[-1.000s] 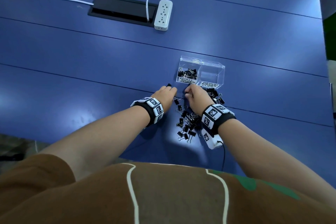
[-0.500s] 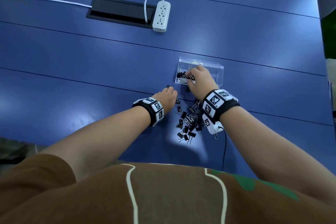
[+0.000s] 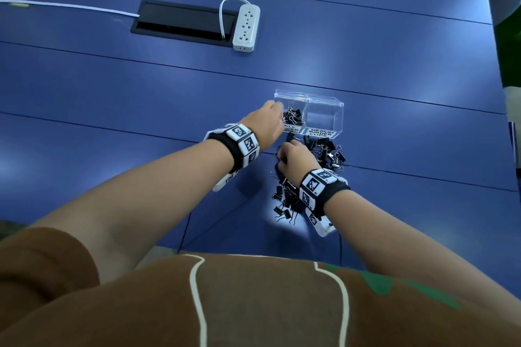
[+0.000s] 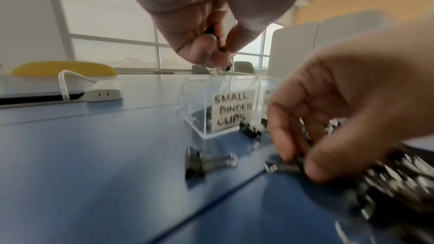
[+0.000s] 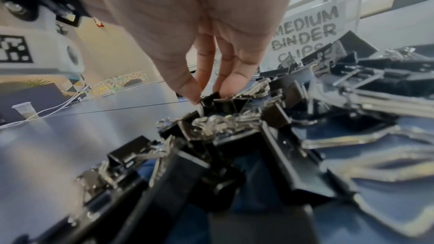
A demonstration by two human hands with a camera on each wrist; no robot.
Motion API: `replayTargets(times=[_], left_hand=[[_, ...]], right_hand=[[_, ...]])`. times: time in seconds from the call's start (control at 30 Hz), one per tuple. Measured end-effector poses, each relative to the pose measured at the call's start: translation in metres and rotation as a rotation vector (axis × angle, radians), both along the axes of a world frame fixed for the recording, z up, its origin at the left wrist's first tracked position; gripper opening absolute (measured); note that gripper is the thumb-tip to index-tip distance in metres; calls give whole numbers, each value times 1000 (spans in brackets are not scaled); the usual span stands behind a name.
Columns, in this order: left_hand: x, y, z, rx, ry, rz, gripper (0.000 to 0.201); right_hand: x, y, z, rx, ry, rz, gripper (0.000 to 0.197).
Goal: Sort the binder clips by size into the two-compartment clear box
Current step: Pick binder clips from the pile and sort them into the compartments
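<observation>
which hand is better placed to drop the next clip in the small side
Left. The left hand already pinches a clip above the small compartment; the right hand is down at the pile.

A blue table (image 3: 366,36) with a power strip (image 3: 245,28); large windows (image 4: 112,44) behind

A white power strip (image 3: 246,29) lies on the far part of a blue table (image 3: 366,45), touching the right end of a black recessed cable hatch (image 3: 180,21). A white cable (image 3: 70,6) runs left from the hatch. Beyond the table, a yellow chair back (image 4: 63,68) stands before large windows (image 4: 112,44).
</observation>
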State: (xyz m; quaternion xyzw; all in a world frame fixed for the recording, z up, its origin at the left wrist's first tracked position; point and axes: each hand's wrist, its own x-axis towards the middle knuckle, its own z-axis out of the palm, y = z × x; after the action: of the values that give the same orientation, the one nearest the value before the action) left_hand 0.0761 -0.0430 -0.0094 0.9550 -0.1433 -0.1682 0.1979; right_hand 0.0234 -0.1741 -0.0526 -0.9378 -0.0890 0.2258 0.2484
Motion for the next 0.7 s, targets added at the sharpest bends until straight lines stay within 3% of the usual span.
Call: replayTargets(times=[0.2,0.47,0.6,0.7], left_hand=[[27,-21,4,-2,-9,28,16],[0,-17,-2,-34,-61,-14,16],[-31,-22,-20,59,50,-172,12],[-50,-32,-34,138,128,-204,21]], right_hand=[[-3,-14,1,98,9,-59,16],[2,-47,10,477,122,-529,30],[3,-62,14,533,182,-651,24],[1,-64,12,481,176,-604,11]])
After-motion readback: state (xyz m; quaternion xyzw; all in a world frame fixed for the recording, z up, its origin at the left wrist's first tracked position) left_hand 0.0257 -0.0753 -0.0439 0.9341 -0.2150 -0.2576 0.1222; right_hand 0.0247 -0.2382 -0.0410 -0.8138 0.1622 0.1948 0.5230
